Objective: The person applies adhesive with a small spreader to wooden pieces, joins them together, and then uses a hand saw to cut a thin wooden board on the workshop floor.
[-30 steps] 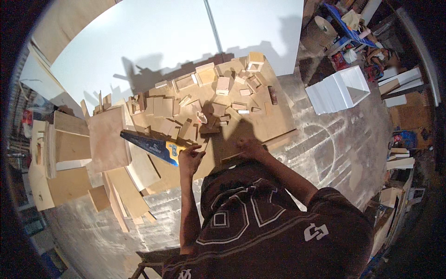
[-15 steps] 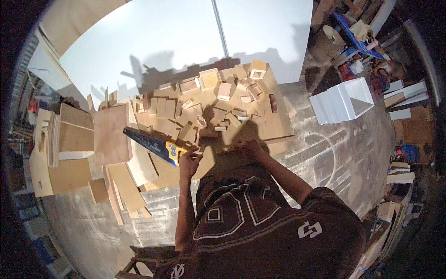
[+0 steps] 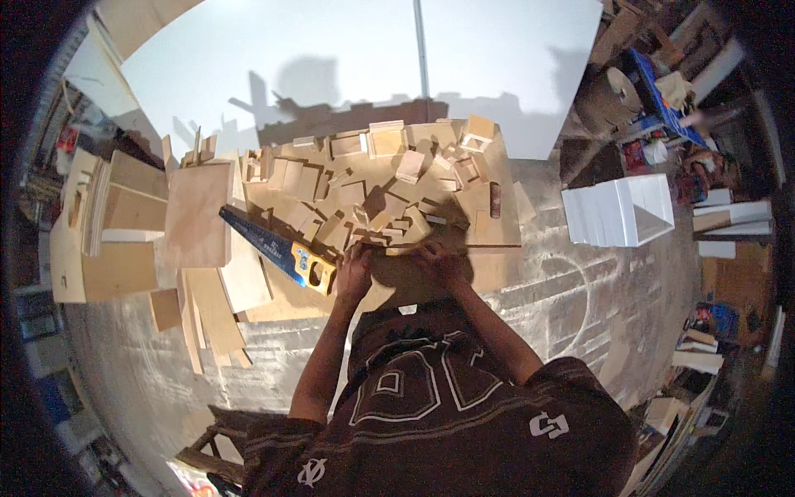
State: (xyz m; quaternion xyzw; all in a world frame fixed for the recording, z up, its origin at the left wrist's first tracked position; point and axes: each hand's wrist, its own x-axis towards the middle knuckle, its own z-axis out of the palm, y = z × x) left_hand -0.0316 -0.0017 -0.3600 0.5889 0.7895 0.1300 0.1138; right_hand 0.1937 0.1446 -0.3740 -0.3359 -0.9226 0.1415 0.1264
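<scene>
My left hand (image 3: 354,275) is at the near edge of the work board (image 3: 489,236), its fingers closed together beside small wood blocks (image 3: 378,222). Whatever lies in those fingers is too small and dark to name. A hand saw (image 3: 273,250) with a blue blade and yellow handle lies just left of that hand, apart from it. Across from it, my right hand (image 3: 440,267) is in deep shadow with curled fingers. What it grips, if anything, is hidden. Several small wooden boxes and blocks (image 3: 408,166) are spread over the board beyond both hands.
A dark-handled tool or block (image 3: 495,200) rests at the board's right side. Wooden panels (image 3: 199,217) and long strips (image 3: 215,311) stand at the left. A white box (image 3: 617,210) is on the floor at the right. White sheeting (image 3: 356,58) rises behind the board.
My left hand has moved forward and right, away from the saw handle, to the board's near edge. My right hand has come slightly closer to it. The head view has shifted a little.
</scene>
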